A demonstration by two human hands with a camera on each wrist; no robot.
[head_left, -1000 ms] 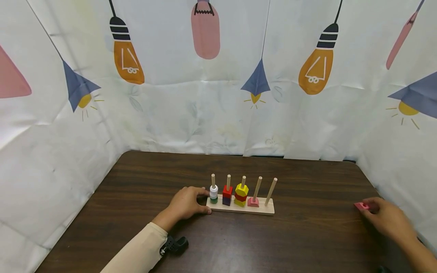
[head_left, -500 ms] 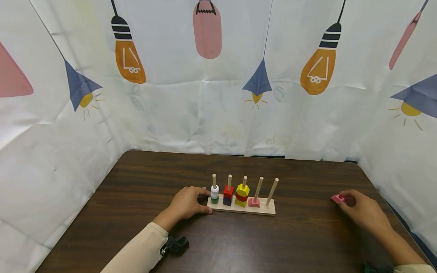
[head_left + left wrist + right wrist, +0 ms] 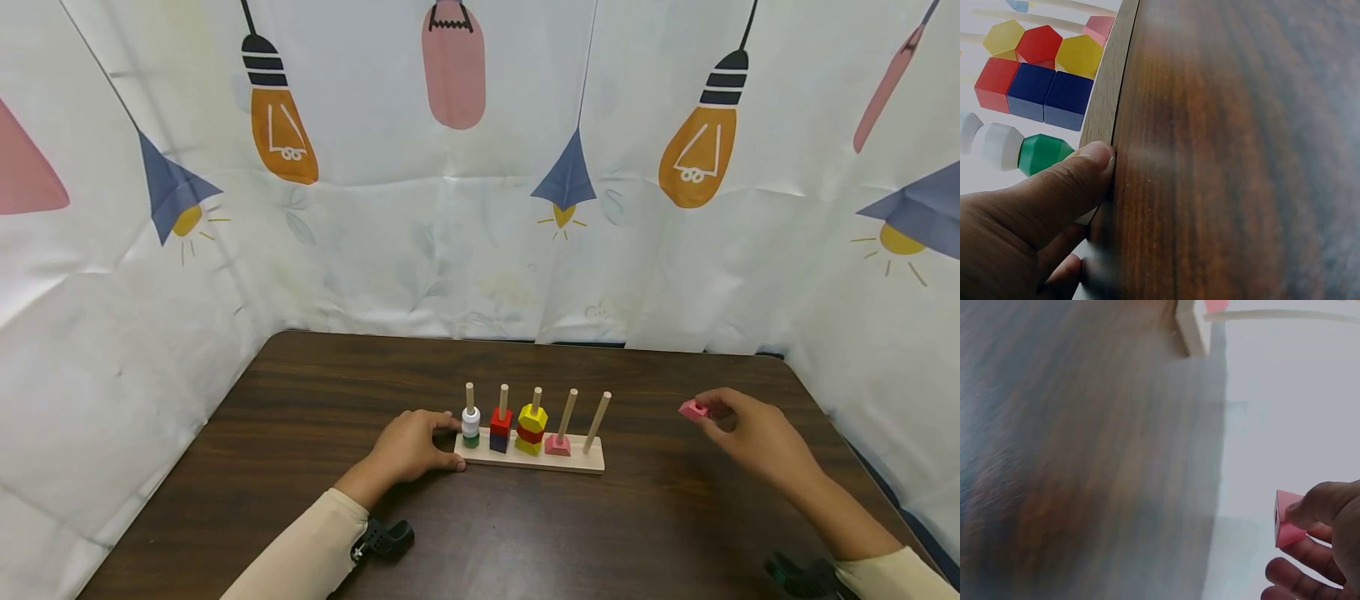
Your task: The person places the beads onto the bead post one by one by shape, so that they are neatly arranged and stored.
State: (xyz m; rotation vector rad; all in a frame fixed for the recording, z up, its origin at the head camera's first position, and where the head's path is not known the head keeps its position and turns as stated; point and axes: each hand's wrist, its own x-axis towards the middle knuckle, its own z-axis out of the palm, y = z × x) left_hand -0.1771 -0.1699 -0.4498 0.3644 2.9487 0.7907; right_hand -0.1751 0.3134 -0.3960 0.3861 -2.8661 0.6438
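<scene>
A pink block (image 3: 693, 409) is being pinched between the thumb and fingertips of the right hand (image 3: 752, 433), lifted clear of the dark wooden table (image 3: 675, 517), toward its right edge and well apart from the peg board (image 3: 528, 456). In the right wrist view the block's hole is being turned toward the camera, the thumb lying across its upper corner.

The peg board's left end is being gripped by the left hand (image 3: 411, 447), thumb pressed against the near edge and fingers curled round the end. The board is being kept near the middle of the table.

Five upright pegs are being carried by the board. From the left: white and green rounds (image 3: 470, 427); red and blue cubes (image 3: 499, 429); yellow and red hexagons (image 3: 531, 429); one pink block (image 3: 557, 445) at the fourth peg's foot; a bare fifth peg (image 3: 597, 422), standing between the held block and the fourth peg.

A curtain printed with lamps and bulbs (image 3: 480, 167) is being hung behind and at both sides. No writing is being shown anywhere.
</scene>
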